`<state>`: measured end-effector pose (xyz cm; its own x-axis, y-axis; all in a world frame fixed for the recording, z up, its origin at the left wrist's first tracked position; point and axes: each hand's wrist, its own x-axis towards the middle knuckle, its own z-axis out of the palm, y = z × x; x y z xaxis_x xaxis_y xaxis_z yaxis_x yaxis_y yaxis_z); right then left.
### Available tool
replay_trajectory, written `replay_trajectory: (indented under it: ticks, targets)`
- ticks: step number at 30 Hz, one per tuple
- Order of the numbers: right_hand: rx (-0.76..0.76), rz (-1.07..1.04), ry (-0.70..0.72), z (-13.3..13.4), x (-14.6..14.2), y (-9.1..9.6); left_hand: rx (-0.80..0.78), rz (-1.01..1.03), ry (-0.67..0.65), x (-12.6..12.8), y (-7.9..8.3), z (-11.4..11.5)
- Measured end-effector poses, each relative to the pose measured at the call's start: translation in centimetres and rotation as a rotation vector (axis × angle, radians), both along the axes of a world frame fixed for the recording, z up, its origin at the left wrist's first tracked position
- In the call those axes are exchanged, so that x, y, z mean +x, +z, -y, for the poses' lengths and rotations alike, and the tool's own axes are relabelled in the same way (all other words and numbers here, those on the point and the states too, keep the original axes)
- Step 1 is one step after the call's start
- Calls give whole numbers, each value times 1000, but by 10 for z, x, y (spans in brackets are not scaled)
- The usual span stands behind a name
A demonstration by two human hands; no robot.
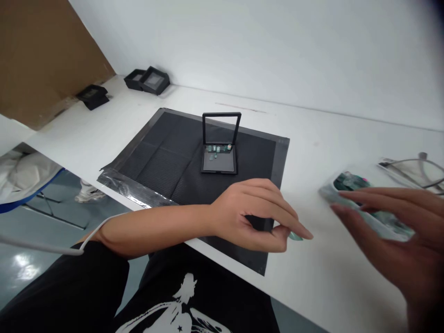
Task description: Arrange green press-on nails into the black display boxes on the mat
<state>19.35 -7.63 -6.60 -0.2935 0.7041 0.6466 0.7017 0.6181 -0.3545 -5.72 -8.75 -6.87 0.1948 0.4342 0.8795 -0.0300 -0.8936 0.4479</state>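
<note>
My left hand (258, 215) pinches a small green stone (295, 236) between thumb and forefinger, past the right edge of the black mat (159, 162). My right hand (398, 222) is slightly blurred, its thumb and forefinger a little apart with nothing visible between them. Behind and below those fingers is a clear plastic tray (378, 226) of green pieces, partly hidden by the hand. On the mat stands an open black display case (220, 169), its lid frame upright. Several small green stones (217, 149) lie inside it, mostly along the hinge side.
Black cases (154, 81) sit at the back left of the white table (187, 98), with another black case pair (93, 95) further left. A pair of glasses (416, 164) lies at the far right. A white cable (45, 247) crosses by my left forearm.
</note>
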Motion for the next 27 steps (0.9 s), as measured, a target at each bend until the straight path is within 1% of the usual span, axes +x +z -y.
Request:
replay_trajectory:
  ticks: [1, 2, 4, 6, 7, 10, 14, 18, 22, 24, 27]
  targets:
    - [-40, -49, 95, 7, -10, 4, 9, -13, 5, -1, 0, 0]
    - [-114, -103, 200, 13, -21, 8, 17, -26, 7, -1, -1, 0]
    - [-319, -189, 394, 24, -38, 14, 25, -43, 10, -2, -1, -1]
    - [-470, -290, 500, 29, -49, 17, 29, -57, 12, -3, -2, -2]
    - [-519, -336, 524, 30, -51, 17, 31, -77, 3, -4, -3, -2]
    - [-608, -418, 542, 28, -50, 18, 11, -189, -56, -8, -5, -4]
    - [-707, -428, 576, 21, -44, 17, -77, -346, -146, -11, -6, -6]
    - [-816, -412, 631, 16, -43, 16, -132, -342, -164, -12, -7, -4]
    - [-908, -441, 644, 15, -47, 14, -83, -287, -113, -10, -11, -2]
    - [-952, -461, 626, 16, -48, 12, -40, -274, -92, -9, -13, -2]
    - [-1003, -501, 585, 18, -50, 7, 23, -284, -96, -9, -14, -3]
